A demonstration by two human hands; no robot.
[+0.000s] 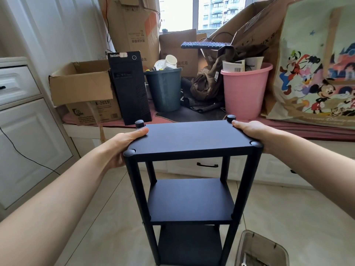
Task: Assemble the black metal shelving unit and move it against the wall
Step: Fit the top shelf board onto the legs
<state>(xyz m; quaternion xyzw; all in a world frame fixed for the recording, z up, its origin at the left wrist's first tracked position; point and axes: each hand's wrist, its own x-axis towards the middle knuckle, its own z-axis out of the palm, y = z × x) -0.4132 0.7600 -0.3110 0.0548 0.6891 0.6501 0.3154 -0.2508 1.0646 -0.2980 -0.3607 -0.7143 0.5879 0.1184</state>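
From my remote feed, the black shelving unit (189, 189) stood upright on the tiled floor (288, 217), centre frame, just in front of the low window bench (192, 166). Three shelves showed; the lowest was in shadow and the feet ran off the bottom edge, so I could not confirm contact with the floor.

Left hand (120, 146) gripped the left end of the top shelf (190, 138), thumb lying on top, fingers curled underneath and hidden. Right hand (251, 131) held the right end the same way; only the thumb and back of the hand showed, fingers out of sight below the panel.

On the bench behind: a black computer tower (130, 87), a dark bin (164, 89), a pink bucket (245, 89), cardboard boxes (82, 87), a keyboard (205, 45) and a printed cartoon bag (317, 64), partly cut off at right. A clear container (261, 248) sat at lower right, contents unclear.
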